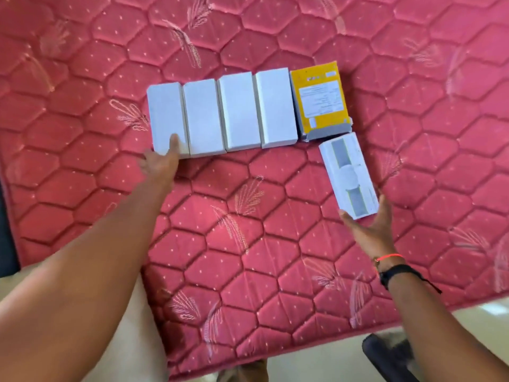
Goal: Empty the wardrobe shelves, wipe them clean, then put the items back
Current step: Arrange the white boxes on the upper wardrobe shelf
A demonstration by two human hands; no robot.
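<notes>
Left hand (161,161) lays one straight digit on the near end of the leftmost of four plain white boxes (220,113), which stand side by side at 11 o'clock on the red quilted mattress (248,244). Blur hides whether it grips. A yellow labelled box (319,97) stands just beside them at 1 o'clock. Right hand (369,230) spreads open at the near end of a tilted grey-panelled white box (348,175). Wide quilt runs to the mattress edge at 6 o'clock.

A red quilted mattress (248,244) lies on a pale floor (316,362), a blurred black object (385,357) beside its near edge.
</notes>
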